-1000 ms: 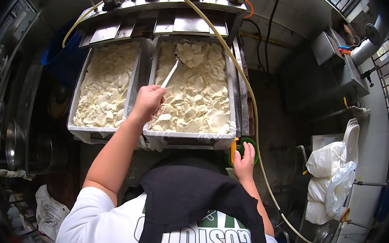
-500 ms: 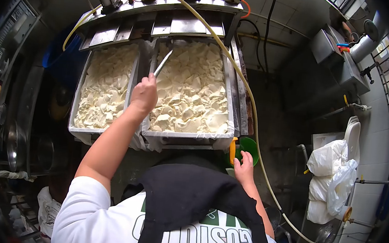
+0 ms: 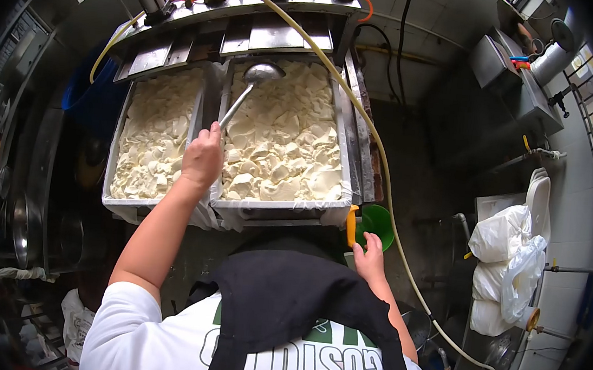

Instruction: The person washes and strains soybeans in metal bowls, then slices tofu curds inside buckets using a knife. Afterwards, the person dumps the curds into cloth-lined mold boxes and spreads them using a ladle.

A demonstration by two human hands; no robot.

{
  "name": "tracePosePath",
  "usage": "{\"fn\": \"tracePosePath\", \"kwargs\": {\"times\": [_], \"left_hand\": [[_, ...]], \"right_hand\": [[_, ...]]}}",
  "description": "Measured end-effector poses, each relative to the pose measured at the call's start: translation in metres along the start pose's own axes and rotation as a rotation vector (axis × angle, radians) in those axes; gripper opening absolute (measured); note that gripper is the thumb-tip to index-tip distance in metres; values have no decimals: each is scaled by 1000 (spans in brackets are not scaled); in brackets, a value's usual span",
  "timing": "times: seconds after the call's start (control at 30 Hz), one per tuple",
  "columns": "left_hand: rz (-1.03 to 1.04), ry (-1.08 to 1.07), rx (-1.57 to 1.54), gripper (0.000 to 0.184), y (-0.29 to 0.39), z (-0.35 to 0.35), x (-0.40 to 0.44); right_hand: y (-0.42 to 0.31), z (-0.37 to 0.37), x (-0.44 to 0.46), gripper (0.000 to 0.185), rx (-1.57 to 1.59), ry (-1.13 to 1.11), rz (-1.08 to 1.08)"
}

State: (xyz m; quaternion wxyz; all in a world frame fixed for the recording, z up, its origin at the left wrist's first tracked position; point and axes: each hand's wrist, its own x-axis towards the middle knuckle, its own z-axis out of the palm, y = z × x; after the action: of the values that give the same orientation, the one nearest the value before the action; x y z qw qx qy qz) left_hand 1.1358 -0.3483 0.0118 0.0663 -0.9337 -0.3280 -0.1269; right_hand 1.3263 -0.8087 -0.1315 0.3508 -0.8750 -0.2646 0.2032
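Note:
My left hand [image 3: 202,157] is closed around the handle of a metal ladle [image 3: 265,73]. The ladle's bowl rests at the far end of the right box, over the soft cream-white curd [image 3: 278,148] that fills it in broken pieces. A pale cloth lines this right box [image 3: 346,162]. More curd lies in the left box [image 3: 112,162], also cloth-lined. My right hand [image 3: 370,260] is low on the right, fingers apart, beside a green bucket [image 3: 379,227] and an orange handle [image 3: 351,226]. Whether its thumb touches the orange handle I cannot tell.
Behind the boxes stands a metal press frame [image 3: 242,0] with plates overhanging their far ends. A cream hose [image 3: 384,150] arches over the right box and runs down to the floor. White plastic bags [image 3: 500,270] sit at the right; a blue barrel [image 3: 93,86] stands at the left.
My left hand has drawn slightly left and toward me. The ladle has turned, so its bowl now shows above the curd's far end. My right hand stays nearly in place by the bucket.

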Motion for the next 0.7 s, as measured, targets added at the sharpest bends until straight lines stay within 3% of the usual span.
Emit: {"fn": "tracePosePath", "kwargs": {"times": [0.2,0.3,0.37,0.4,0.47,0.6,0.7], "left_hand": [[-221,29,-58,41,10,45,14],[-290,131,-339,29,48,61,45],[-507,23,-847,17,76,62,61],[-507,19,-847,17,79,60,65],[-673,-62,-1330,19,86,57,69],[-948,-3,-1437,14,88,45,87],[-943,-15,-1433,14,110,48,107]], "right_hand": [[4,0,-5,52,-9,-25,49],[4,-1,-7,53,-5,-28,42],[6,-1,-8,52,-21,-22,52],[6,-2,-10,52,-21,-23,55],[9,-8,-13,53,-32,-26,71],[23,-10,-20,53,-49,1,79],[29,-10,-23,54,-64,-23,95]]}}
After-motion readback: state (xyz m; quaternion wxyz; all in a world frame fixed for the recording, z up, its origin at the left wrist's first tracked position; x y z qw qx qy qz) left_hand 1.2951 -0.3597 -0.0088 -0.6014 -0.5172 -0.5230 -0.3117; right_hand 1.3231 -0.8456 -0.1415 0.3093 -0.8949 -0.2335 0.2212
